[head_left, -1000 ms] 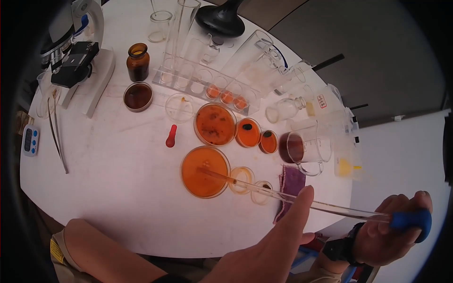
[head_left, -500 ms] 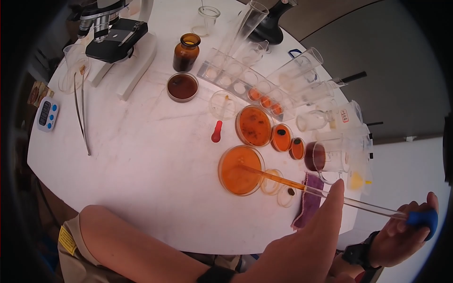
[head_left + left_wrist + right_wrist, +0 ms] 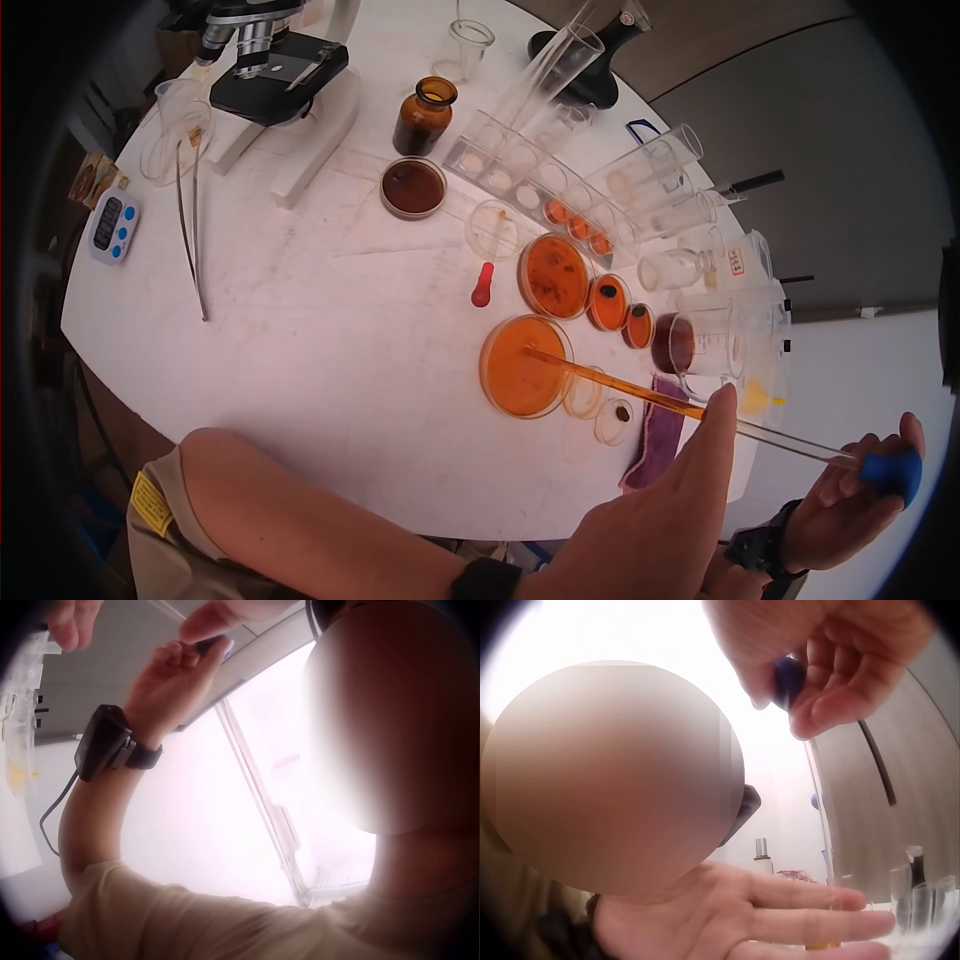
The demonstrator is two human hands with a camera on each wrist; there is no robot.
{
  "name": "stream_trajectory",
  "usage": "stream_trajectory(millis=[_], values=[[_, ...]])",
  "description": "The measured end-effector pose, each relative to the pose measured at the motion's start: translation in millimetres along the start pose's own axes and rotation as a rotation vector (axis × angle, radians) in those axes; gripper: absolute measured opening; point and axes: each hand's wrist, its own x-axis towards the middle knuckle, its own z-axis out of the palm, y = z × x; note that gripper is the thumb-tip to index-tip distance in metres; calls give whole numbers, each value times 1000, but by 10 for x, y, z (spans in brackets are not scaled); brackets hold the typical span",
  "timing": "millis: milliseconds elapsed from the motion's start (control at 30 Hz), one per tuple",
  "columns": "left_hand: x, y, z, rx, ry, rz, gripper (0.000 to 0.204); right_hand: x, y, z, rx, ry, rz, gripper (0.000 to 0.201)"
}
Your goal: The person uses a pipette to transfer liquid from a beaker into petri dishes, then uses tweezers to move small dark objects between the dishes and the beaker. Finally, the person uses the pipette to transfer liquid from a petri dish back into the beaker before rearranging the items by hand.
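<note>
My right hand (image 3: 835,510) pinches the blue rubber bulb (image 3: 893,477) of a long glass dropper (image 3: 640,390) between thumb and fingers. Orange liquid fills the tube from its tip to where my left hand overlaps it. That tip dips into the orange liquid of a large petri dish (image 3: 484,378). Beside the tube, my left hand (image 3: 645,520) is held with straight fingers; its palm (image 3: 682,922) shows flat in the right wrist view. The right wrist view also shows the bulb (image 3: 788,682) in the right fingers.
Behind the large dish stand more orange dishes (image 3: 555,278), a clear rack (image 3: 480,182) and a brown bottle (image 3: 423,128). A small red-bulbed dropper (image 3: 482,285) lies nearby. A purple cloth (image 3: 655,450) and glass jug (image 3: 712,350) are at right; tweezers (image 3: 192,245) and microscope (image 3: 300,120) at left.
Orange liquid has risen along the dropper tube, from near the small clear dishes up to my left hand. The head view has shifted, so the table things appear farther right.
</note>
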Motion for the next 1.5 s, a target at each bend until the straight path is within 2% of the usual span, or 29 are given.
stream_trajectory(millis=[67, 200, 267, 333, 367, 433, 600, 667, 700, 767, 833, 1000, 1067, 1100, 1167, 1200, 1300, 1367, 1400, 1433, 1467, 1500], values=[[7, 117, -141, -75, -182, -132, 95, -35, 46, -126, 12, -26, -1, 79], [-6, 2, 7, -3, -74, -62, 95, -46, 18, -72, 39, -3, 9, 84], [-23, -46, 57, -69, -6, -5, 96, -53, -10, -19, 39, 17, 21, 86], [-32, 33, -31, -88, -53, -40, 96, 14, -99, 215, 22, 60, 20, 87], [-35, 63, -62, -108, -103, -78, 97, 17, -97, 180, 23, 59, 18, 87], [-40, 35, -16, -97, -79, -53, 96, -18, -43, -43, 59, -39, 78, 87], [-56, 59, -11, -58, -78, -22, 97, -34, -52, -20, 11, -11, 70, 83], [-64, 51, 52, -14, 143, 185, 93, -44, -68, 16, -11, -14, 65, 82], [-64, 15, 49, -13, 143, 188, 93, -55, -64, 38, -69, 27, 47, 80], [-22, 40, -40, -81, -103, -43, 97, -57, -41, -40, -126, 68, 28, 79], [-17, -1, 3, -71, -87, -25, 97, -12, -46, -129, -177, -54, 33, 76], [-43, 29, -5, -80, -115, -46, 97, -2, -43, -67, -201, -58, -10, 72], [-109, 38, 65, -76, 78, 97, 92, 6, -45, -65, -233, -41, -54, 71], [-89, 39, 31, -75, 77, 98, 92, 13, -46, -108, -230, -82, -65, 70], [-28, 49, -79, -26, -193, -115, 96, -8, -32, -179, -228, -121, -76, 69], [-35, 50, -73, -25, -194, -113, 96, -38, -32, -184, -251, -100, -70, 69], [-84, 17, -28, -16, -156, -114, 94, -59, -63, -209, -272, -105, -62, 69], [-114, -1, -27, -137, -128, -62, 98, -112, -80, -215, -269, -129, -60, 69], [-130, -11, 15, -132, -131, -61, 98, -176, -73, -194, -253, -38, -20, 70], [-147, -15, 70, -103, -38, 16, 93, -234, -68, -170, -235, 54, 21, 71], [-160, -22, 111, -73, 53, 94, 90, -287, -58, -160, -234, 61, 20, 71], [-165, -27, 124, -66, 48, 95, 90, -330, -55, -140, -238, 109, 40, 73]])
